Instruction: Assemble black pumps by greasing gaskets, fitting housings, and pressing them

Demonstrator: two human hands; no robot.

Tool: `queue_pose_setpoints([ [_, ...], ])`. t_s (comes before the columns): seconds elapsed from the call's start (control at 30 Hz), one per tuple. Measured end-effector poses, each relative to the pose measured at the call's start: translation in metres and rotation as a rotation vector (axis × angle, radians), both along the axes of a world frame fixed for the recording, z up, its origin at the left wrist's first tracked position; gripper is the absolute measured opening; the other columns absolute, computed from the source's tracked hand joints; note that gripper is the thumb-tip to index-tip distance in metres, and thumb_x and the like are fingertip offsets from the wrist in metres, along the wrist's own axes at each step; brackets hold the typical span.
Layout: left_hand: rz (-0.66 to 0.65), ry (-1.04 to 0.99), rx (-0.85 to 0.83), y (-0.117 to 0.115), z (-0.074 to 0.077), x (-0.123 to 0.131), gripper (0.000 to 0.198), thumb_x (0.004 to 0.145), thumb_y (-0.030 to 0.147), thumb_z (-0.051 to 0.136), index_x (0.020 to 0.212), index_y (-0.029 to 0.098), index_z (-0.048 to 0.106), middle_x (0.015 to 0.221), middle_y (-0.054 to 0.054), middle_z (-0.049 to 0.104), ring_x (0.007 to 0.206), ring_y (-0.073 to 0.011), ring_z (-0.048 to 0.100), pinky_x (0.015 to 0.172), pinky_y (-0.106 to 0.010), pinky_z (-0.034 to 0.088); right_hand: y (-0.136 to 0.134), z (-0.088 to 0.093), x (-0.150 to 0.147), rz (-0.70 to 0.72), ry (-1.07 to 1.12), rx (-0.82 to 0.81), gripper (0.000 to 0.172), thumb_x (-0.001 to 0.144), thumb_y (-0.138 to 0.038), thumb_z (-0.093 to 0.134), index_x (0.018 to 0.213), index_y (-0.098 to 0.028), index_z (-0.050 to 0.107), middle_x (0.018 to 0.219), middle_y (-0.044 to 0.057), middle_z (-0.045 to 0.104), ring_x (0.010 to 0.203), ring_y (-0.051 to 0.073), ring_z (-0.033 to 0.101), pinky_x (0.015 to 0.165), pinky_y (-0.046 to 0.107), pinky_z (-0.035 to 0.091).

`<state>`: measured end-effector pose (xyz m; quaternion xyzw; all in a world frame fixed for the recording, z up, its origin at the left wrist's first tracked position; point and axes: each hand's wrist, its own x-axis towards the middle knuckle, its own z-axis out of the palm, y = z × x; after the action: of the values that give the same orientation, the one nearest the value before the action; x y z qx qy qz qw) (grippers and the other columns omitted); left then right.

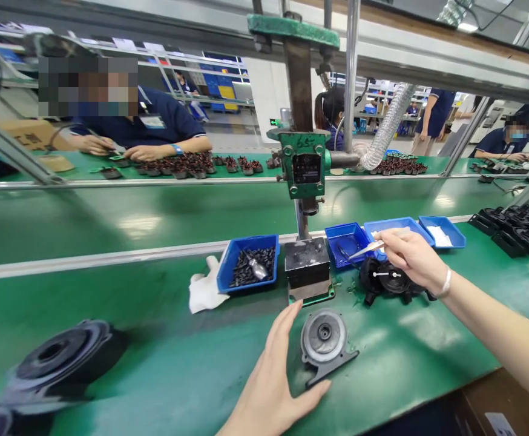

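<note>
Being stiff, likely heavy, the metal housing (324,334) is best taken by its rim; left hand (269,378) fingers are spread, right hand (410,257) fingers clamped on tweezers (364,249).

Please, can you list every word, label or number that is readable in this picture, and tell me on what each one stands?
Nothing can be read with certainty: the metal nameplate on the green press, the badge on the co-worker's shirt and the label on the cardboard box are too small or blurred.

Factory assembly floor: green conveyor benches (110,224), blue parts bins (232,260), uniformed workers (164,124).
</note>
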<state>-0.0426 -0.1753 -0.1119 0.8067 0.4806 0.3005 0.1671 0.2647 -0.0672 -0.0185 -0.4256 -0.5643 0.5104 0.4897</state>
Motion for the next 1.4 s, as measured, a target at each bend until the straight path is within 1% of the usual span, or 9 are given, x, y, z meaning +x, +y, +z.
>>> queue_pose_setpoints([
  [0.07,0.018,0.014,0.026,-0.004,0.005,-0.003,0.095,0.08,0.035,0.07,0.155,0.022,0.012,0.156,-0.02,0.033,0.142,-0.0367,0.037,0.11,-0.058,0.043,-0.025,0.007,-0.006,0.002,-0.133,0.076,0.034,0.088,-0.049,0.064,0.076,-0.018,0.073,0.038,-0.006,0.039,0.039,0.009,0.037,0.041,0.024,0.028],
  [0.17,0.029,0.016,0.079,-0.007,0.003,-0.006,0.094,0.08,0.035,0.07,0.155,0.021,0.015,0.154,-0.02,0.036,0.141,-0.0361,0.04,0.109,-0.056,0.045,-0.058,0.008,-0.016,0.081,-0.329,0.211,0.035,0.093,-0.044,0.06,0.069,-0.022,0.076,0.05,0.001,0.06,0.05,0.013,0.057,0.05,0.027,0.045],
  [0.23,0.021,0.01,0.107,-0.008,-0.003,-0.006,0.093,0.081,0.033,0.07,0.155,0.02,0.016,0.153,-0.021,0.038,0.141,-0.0354,0.04,0.11,-0.055,0.045,-0.073,0.003,-0.025,0.175,-0.423,0.314,0.028,0.094,-0.04,0.059,0.08,-0.024,0.078,0.07,0.003,0.073,0.056,0.013,0.063,0.054,0.026,0.051],
  [0.33,-0.021,0.014,0.159,-0.009,-0.01,-0.004,0.089,0.082,0.029,0.069,0.154,0.019,0.018,0.151,-0.02,0.04,0.141,-0.0332,0.04,0.111,-0.052,0.045,-0.084,-0.009,-0.039,0.304,-0.485,0.476,0.02,0.095,-0.032,0.058,0.098,-0.024,0.076,0.091,0.004,0.077,0.075,0.014,0.07,0.068,0.024,0.057],
  [0.4,-0.048,0.014,0.216,-0.01,-0.012,-0.003,0.085,0.083,0.028,0.068,0.153,0.019,0.02,0.15,-0.02,0.043,0.14,-0.032,0.042,0.111,-0.05,0.046,-0.086,-0.016,-0.046,0.358,-0.489,0.531,0.019,0.096,-0.028,0.057,0.1,-0.024,0.075,0.093,0.004,0.077,0.083,0.014,0.071,0.075,0.023,0.057],
  [0.6,-0.116,0.024,0.334,-0.011,-0.011,-0.003,0.074,0.084,0.022,0.068,0.148,0.019,0.031,0.142,-0.016,0.053,0.137,-0.0295,0.047,0.113,-0.05,0.045,-0.084,-0.025,-0.059,0.389,-0.484,0.576,0.018,0.096,-0.024,0.058,0.1,-0.02,0.074,0.092,0.005,0.077,0.083,0.012,0.071,0.077,0.02,0.056],
  [0.87,-0.137,0.057,0.404,-0.01,-0.012,-0.003,0.05,0.085,0.018,0.067,0.131,0.016,0.048,0.126,-0.013,0.063,0.125,-0.0236,0.058,0.112,-0.047,0.048,-0.082,-0.028,-0.062,0.35,-0.474,0.562,0.019,0.095,-0.023,0.057,0.095,-0.02,0.076,0.09,0.005,0.078,0.08,0.013,0.072,0.074,0.02,0.057],
  [1.2,-0.162,-0.016,0.501,-0.008,-0.014,-0.002,0.038,0.084,0.017,0.071,0.119,0.009,0.06,0.112,-0.014,0.068,0.116,-0.0231,0.062,0.109,-0.045,0.051,-0.081,-0.025,-0.06,0.31,-0.438,0.472,0.018,0.093,-0.024,0.061,0.087,-0.017,0.076,0.085,0.005,0.078,0.073,0.013,0.071,0.065,0.019,0.057],
  [1.4,-0.199,-0.044,0.53,-0.008,-0.015,-0.003,0.034,0.081,0.011,0.073,0.113,0.008,0.063,0.11,-0.014,0.07,0.115,-0.023,0.062,0.107,-0.046,0.052,-0.074,-0.017,-0.047,0.041,-0.465,0.477,0.02,0.094,-0.023,0.059,0.084,-0.017,0.076,0.084,0.004,0.077,0.075,0.014,0.073,0.065,0.021,0.059],
])
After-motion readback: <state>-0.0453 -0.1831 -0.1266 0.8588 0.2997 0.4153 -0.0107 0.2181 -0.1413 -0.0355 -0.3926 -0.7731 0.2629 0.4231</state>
